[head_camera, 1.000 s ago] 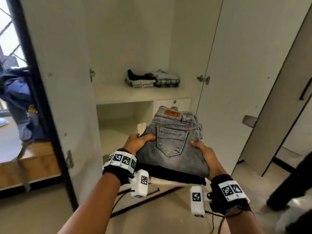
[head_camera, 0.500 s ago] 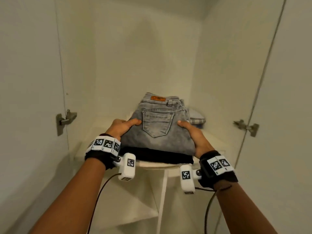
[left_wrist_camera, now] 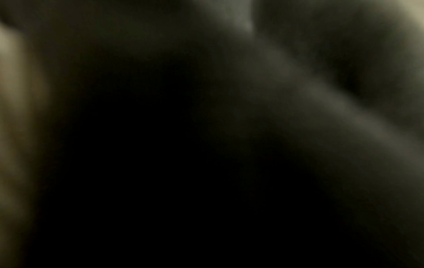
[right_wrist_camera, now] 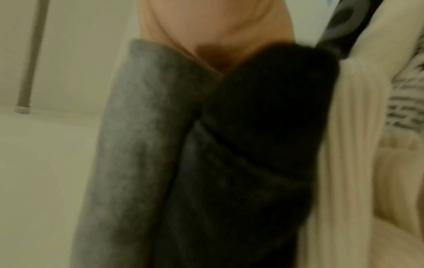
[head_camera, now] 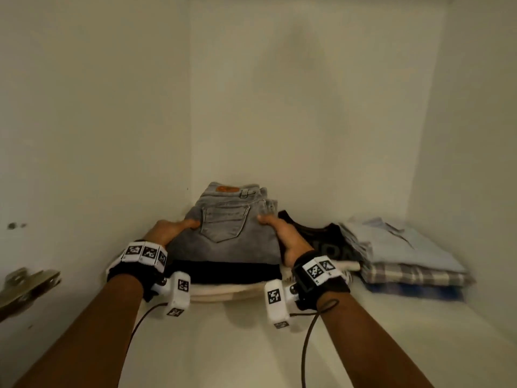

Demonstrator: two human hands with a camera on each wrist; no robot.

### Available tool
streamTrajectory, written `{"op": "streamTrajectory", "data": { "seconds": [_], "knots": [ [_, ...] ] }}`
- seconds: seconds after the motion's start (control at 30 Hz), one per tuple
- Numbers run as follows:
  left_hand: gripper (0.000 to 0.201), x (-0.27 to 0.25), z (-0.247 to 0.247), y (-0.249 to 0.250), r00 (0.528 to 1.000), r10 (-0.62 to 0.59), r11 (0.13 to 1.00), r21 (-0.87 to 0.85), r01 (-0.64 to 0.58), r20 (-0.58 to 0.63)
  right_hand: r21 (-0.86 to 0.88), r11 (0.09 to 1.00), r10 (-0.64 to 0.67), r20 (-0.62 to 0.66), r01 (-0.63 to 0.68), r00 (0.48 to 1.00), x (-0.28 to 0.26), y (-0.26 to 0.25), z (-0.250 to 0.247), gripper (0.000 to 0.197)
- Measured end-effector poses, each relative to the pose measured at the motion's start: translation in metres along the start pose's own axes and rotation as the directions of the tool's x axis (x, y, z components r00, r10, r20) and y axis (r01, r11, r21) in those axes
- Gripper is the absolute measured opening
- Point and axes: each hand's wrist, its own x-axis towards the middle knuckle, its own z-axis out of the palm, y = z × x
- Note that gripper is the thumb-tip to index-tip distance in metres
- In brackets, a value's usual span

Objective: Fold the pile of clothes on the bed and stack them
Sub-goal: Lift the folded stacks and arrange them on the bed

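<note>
Both hands, left [head_camera: 167, 231] and right [head_camera: 282, 233], grip the folded grey denim jeans [head_camera: 226, 233] atop a stack on the white shelf [head_camera: 251, 345], thumbs on top, left of folded shirts [head_camera: 405, 253].

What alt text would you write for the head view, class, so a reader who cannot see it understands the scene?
Two hands, left hand and right hand, hold a stack of folded clothes topped by grey jeans on a pale wardrobe shelf. To its right sit a folded black top and a pile of shirts.
</note>
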Motion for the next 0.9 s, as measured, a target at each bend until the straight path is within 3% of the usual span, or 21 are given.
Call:
{"op": "streamTrajectory", "data": {
  "seconds": [0.1, 0.17, 0.3, 0.4, 0.5, 0.6, 0.67, 0.73, 0.77, 0.9],
  "knots": [
    [0.048, 0.046, 0.01, 0.002, 1.0, -0.024, 0.994, 0.107, 0.025, -0.003, -0.003, 0.996, 0.093, 0.049, -0.093, 0.994, 0.051, -0.002, 0.003, 0.074],
    [0.047, 0.068, 0.016, 0.0, 1.0, -0.018, 0.99, 0.141, 0.017, 0.002, 0.01, 0.994, 0.109, 0.053, -0.11, 0.993, 0.082, 0.003, 0.0, 0.081],
    [0.081, 0.099, 0.03, -0.013, 0.999, -0.05, 0.986, 0.161, 0.047, 0.014, 0.001, 0.988, 0.157, -0.007, -0.157, 0.988, 0.125, 0.026, -0.008, 0.076],
    [0.091, 0.116, 0.038, -0.02, 0.995, -0.072, 0.983, 0.174, 0.059, 0.068, 0.012, 0.984, 0.18, -0.08, -0.18, 0.98, 0.149, 0.047, -0.015, 0.09],
    [0.109, 0.131, 0.037, -0.027, 0.989, -0.096, 0.966, 0.249, 0.065, 0.114, -0.005, 0.985, 0.171, -0.075, -0.172, 0.982, 0.154, 0.053, -0.014, 0.077],
    [0.067, 0.121, 0.034, -0.02, 0.997, -0.026, 0.949, 0.314, 0.003, 0.068, -0.022, 0.987, 0.156, -0.07, -0.158, 0.985, 0.143, 0.049, -0.009, 0.059],
    [0.059, 0.11, 0.034, -0.012, 0.998, 0.067, 0.923, 0.379, -0.066, 0.012, -0.043, 0.991, 0.12, -0.078, -0.124, 0.99, 0.131, 0.044, -0.01, 0.048],
    [0.051, 0.096, 0.034, -0.005, 0.985, 0.156, 0.904, 0.413, -0.112, -0.073, -0.064, 0.994, 0.075, -0.123, -0.083, 0.99, 0.124, 0.04, -0.013, 0.051],
    [0.046, 0.077, 0.027, -0.003, 0.97, 0.221, 0.894, 0.419, -0.158, -0.105, -0.085, 0.995, 0.038, -0.133, -0.05, 0.99, 0.103, 0.034, -0.011, 0.05],
    [0.023, 0.036, 0.016, -0.004, 0.864, 0.44, 0.882, 0.297, -0.366, -0.245, -0.182, 0.983, -0.056, -0.122, 0.033, 0.991, 0.044, 0.018, -0.016, 0.012]
  ]
}}
